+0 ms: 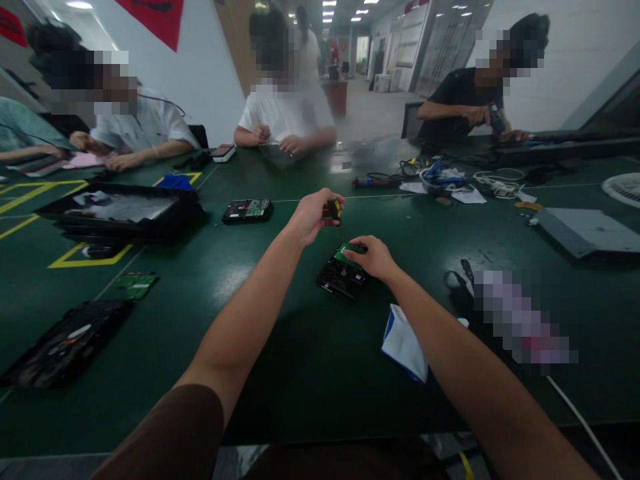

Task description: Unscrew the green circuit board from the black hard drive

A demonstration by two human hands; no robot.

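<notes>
My left hand [316,215] is closed around the black and yellow handle of a screwdriver [335,212], whose thin shaft points down at a hard drive. That black hard drive [343,280] lies on the green table, with a green circuit board [352,254] at its far side. My right hand [373,257] pinches the drive's right edge, fingers resting on the board. Whether the screwdriver's tip meets a screw is too small to tell. Below my right wrist lies a white and blue cloth-like piece [404,343].
Another hard drive [247,211] lies farther left, near a black tray [125,210]. At the near left are a loose circuit board [137,285] and a black drive case [65,343]. Cables [445,177] and a grey metal box [585,231] lie right. Several people sit across the table.
</notes>
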